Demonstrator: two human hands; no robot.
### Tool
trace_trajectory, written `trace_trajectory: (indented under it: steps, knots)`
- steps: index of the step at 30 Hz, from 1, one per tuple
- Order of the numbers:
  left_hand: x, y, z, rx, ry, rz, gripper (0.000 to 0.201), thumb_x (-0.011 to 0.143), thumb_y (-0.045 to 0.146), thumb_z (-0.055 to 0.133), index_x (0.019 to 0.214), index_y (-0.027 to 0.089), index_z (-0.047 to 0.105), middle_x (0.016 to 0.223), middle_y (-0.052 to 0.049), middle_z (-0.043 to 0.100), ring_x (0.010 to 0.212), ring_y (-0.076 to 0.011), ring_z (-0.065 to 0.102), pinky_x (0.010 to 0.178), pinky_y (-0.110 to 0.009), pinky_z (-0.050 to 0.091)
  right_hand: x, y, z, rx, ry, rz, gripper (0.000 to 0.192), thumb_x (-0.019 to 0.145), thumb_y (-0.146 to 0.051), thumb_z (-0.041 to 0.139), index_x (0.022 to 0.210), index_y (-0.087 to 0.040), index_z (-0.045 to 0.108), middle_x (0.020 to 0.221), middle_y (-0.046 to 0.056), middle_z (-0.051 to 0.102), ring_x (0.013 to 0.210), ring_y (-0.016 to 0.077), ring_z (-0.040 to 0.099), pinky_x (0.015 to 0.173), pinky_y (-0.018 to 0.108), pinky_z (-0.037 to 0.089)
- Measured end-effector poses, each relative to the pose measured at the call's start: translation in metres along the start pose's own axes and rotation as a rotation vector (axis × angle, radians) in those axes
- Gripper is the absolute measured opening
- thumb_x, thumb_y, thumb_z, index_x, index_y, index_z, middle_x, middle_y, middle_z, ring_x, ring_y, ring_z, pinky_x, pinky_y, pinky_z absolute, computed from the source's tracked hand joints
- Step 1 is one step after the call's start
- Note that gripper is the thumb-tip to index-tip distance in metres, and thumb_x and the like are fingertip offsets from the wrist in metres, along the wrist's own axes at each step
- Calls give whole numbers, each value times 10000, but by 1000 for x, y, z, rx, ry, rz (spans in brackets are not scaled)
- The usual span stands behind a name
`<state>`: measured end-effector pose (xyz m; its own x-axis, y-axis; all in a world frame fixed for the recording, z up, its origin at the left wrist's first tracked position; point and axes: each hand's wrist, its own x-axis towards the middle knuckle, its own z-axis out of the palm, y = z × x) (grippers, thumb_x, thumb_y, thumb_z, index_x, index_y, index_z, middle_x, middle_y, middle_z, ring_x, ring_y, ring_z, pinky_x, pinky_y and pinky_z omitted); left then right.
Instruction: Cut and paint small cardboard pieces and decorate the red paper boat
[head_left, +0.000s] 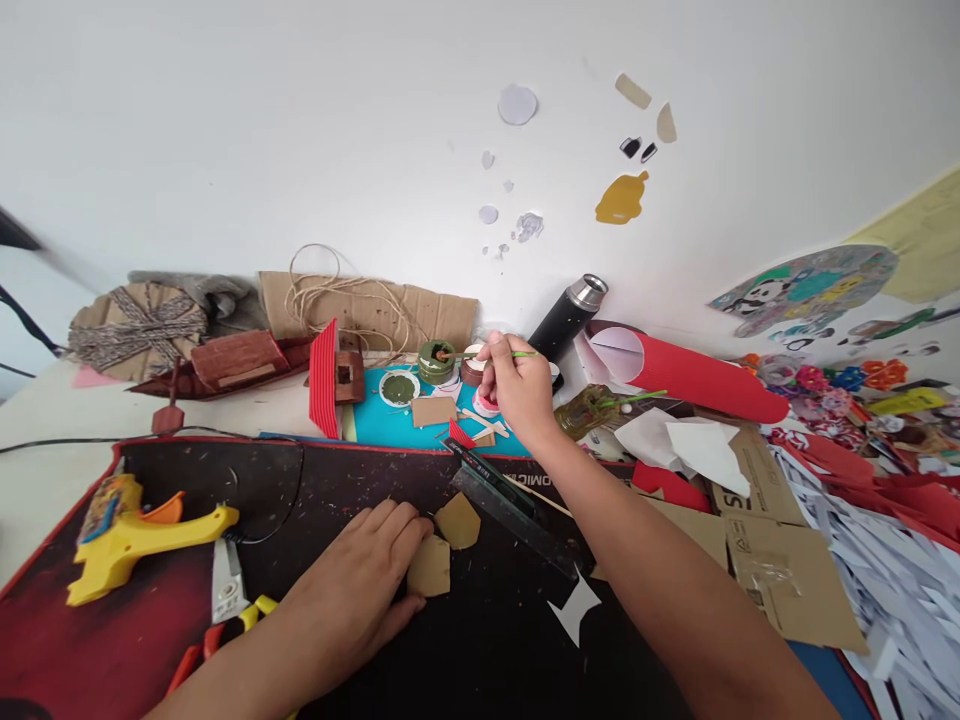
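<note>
Right hand pinches a brush at a green pot above a crowded work mat.

The right hand (519, 388) grips the paintbrush (469, 355) between thumb and fingers, its tip at the pot's (436, 370) dark opening; a dish of green paint (399, 388) sits just beside. The left hand (371, 560) rests on the dark mat (480, 650), forefinger and thumb at the edges of 1 of 2 small cardboard pieces (430, 567); whether they pinch it cannot be told. Partly covered letters on the mat appear to read "OMIC"; an "S" shows on the cardboard box (787, 570) at right. Markings on the black cutter (499, 490) are too small to read.
</note>
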<state>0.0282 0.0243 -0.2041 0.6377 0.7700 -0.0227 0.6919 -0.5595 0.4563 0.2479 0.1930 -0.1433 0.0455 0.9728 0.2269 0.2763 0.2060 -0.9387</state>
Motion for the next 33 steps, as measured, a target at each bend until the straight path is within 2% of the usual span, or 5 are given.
trace_trajectory:
  steps: [7,14,19,26,33]
  knots:
    - [0,1,-1,-2,-19,-21,519,883,250,721,1391,227,618,1405,-143,678,1288,-375,656,1124,-589,542,-7,-6,-6,87,18,7,584,977,-773,566,778,-229,640,480,-54,548,395,119,548,407,224,413]
    - [0,0,-4,-2,-12,-5,509,885,254,714,1385,231,619,1391,-138,681,1251,-358,666,1104,-557,556,-12,-11,-11,88,35,45,600,990,-785,516,778,-233,616,467,-52,548,388,121,551,397,224,413]
    - [3,4,-10,-16,-49,-24,479,897,251,683,1372,221,630,1352,-142,686,1234,-365,662,1083,-564,549,-14,-12,-10,87,53,17,608,986,-795,515,781,-234,628,469,-52,546,388,121,545,399,226,415]
    - [1,0,-3,-28,19,1,426,920,300,656,1339,236,615,1329,-124,673,1219,-332,643,1086,-506,522,-13,-9,-12,-4,8,-32,591,1030,-757,480,794,-238,637,490,-50,557,419,122,565,455,238,448]
    - [6,6,-15,-39,-75,-26,393,943,302,657,1324,214,619,1283,-115,663,1177,-328,624,1039,-498,519,-17,-10,-10,23,0,-35,565,1036,-737,494,795,-243,623,525,-48,564,433,121,572,448,242,442]
